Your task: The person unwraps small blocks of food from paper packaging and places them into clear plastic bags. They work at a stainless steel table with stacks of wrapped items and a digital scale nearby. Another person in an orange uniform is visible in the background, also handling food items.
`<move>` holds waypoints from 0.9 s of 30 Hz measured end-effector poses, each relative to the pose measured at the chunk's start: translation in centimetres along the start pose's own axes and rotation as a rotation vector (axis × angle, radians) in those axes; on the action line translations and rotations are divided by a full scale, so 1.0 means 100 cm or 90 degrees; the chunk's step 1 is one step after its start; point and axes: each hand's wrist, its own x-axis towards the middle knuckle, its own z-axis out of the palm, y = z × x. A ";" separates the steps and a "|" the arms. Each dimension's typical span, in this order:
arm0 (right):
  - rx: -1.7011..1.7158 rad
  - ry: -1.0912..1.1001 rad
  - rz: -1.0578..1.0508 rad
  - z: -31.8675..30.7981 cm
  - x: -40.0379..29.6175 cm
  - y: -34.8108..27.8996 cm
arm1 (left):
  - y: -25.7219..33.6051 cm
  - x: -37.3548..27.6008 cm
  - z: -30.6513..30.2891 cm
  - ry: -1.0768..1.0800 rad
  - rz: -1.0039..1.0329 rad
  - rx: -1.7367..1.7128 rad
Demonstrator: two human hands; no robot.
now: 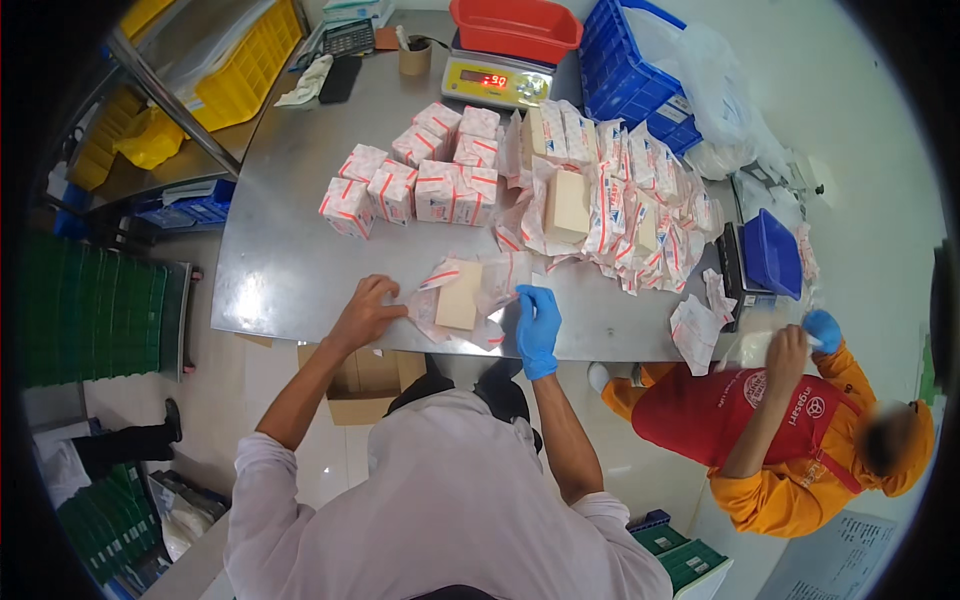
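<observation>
A pale cream block (459, 296) lies on an opened waxed paper wrapper (501, 279) with red stripes, near the table's front edge. My bare left hand (367, 311) is at the wrapper's left edge, fingers curled and thumb by the paper; whether it pinches the paper is unclear. My right hand (538, 326), in a blue glove, grips the wrapper's right edge between thumb and fingers. Behind stand several wrapped blocks (455, 193) in white paper with red stripes. To their right, a pile of partly unwrapped blocks (568, 206) sits among loose wrappers (667, 262).
A digital scale (495, 81) carries a red tub (517, 30) at the back. Beside it stands a blue crate (630, 75) with plastic bags. At right, a co-worker in a red apron (705, 416) handles a clear bag near a blue tray (772, 255). Green crates (94, 311) stand left.
</observation>
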 end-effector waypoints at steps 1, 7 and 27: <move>0.026 0.017 0.041 -0.002 -0.008 0.017 | -0.005 -0.010 0.012 0.027 -0.029 0.014; 0.027 0.036 0.157 -0.008 -0.021 0.037 | 0.004 -0.029 0.053 0.137 -0.152 -0.067; 0.476 -0.201 0.800 0.035 -0.083 0.018 | -0.010 -0.055 0.058 0.106 -0.029 -0.012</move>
